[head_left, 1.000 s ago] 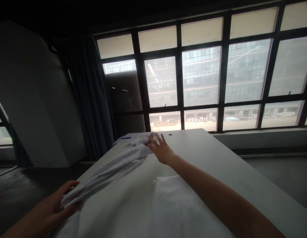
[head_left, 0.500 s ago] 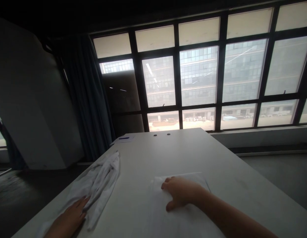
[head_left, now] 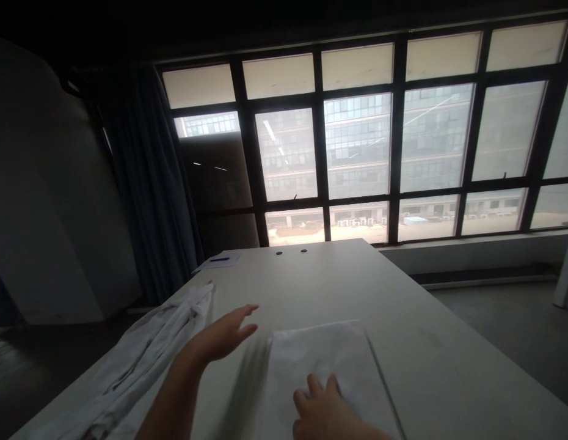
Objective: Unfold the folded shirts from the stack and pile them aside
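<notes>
A flat white rectangular piece (head_left: 320, 348), smooth and slightly glossy with a dark line along its right edge, lies on the table; I cannot tell whether it is folded cloth or a film bag. On its near part rests my right hand (head_left: 323, 409), fingers bent and a little apart, pressing the surface. My left hand (head_left: 229, 333) is raised over the table between that piece and a crumpled white cloth (head_left: 156, 336). Its thumb and fingers are apart and nothing is in them. The white cloth lies loosely bunched along the table's left side, partly behind my left forearm.
The long white table (head_left: 284, 287) runs toward the windows (head_left: 357, 146). Paper with a blue pen (head_left: 220, 260) on it lies at the far left corner. Two round cable holes (head_left: 304, 250) sit near the far edge. A dark blue curtain (head_left: 146, 183) hangs at left.
My left hand has lifted off the crumpled cloth and moved right. My right hand has drawn nearer to me over the flat white piece. The view has turned slightly right.
</notes>
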`<state>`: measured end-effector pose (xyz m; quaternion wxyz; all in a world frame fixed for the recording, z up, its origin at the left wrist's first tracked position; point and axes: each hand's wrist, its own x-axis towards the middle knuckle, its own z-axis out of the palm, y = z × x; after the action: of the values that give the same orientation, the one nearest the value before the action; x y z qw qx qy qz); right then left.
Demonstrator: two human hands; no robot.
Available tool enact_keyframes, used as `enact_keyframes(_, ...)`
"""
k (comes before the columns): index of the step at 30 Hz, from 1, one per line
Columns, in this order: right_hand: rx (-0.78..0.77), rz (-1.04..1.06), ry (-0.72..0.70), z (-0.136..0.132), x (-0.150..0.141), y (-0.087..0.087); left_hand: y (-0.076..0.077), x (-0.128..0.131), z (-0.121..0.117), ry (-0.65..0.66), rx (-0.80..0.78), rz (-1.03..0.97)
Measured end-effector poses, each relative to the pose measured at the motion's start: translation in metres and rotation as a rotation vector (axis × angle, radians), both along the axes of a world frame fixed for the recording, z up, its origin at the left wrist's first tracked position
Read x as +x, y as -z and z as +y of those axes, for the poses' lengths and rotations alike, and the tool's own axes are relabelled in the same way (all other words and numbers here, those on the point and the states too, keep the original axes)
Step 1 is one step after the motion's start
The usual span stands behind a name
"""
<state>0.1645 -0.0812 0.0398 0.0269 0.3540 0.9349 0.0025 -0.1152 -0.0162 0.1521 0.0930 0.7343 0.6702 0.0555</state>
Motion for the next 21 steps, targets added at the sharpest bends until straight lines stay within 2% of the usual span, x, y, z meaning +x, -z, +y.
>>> enact_keyframes(2, -0.045, -0.023, 0.018, 0.002, -0.004, 0.006, -0.011, 0.047, -0.001, 0.165, -0.12, -0.206)
enact_keyframes(4, -0.068, -0.031, -0.009, 0.003, -0.002, 0.004, -0.019, 0.085, -0.007, 0.28, -0.197, -0.327)
enact_keyframes(7, -0.018, -0.03, -0.142, 0.001, 0.006, -0.01, -0.024, 0.114, -0.015, 0.39, -0.298, -0.4)
enact_keyframes(9, -0.003, -0.009, -0.232, 0.0, 0.014, -0.025, -0.025, 0.114, -0.017, 0.398, -0.305, -0.39)
enact_keyframes(12, -0.048, 0.207, -0.169, 0.003, 0.032, -0.054, -0.028, 0.091, -0.021, 0.303, -0.196, -0.372)
enact_keyframes(15, -0.213, 0.606, -0.016, 0.014, 0.053, -0.087, -0.035, 0.059, -0.029, 0.222, -0.127, -0.407)
enact_keyframes(17, -0.403, 0.925, 0.049, 0.025, 0.068, -0.106, -0.038, 0.043, -0.033, 0.252, -0.133, -0.452)
enact_keyframes(19, -0.551, 1.238, 0.112, 0.038, 0.085, -0.121, -0.037, 0.037, -0.033, 0.297, -0.165, -0.492)
enact_keyframes(21, -0.573, 1.422, 0.188, 0.053, 0.105, -0.129, -0.03, 0.041, -0.029, 0.309, -0.2, -0.506)
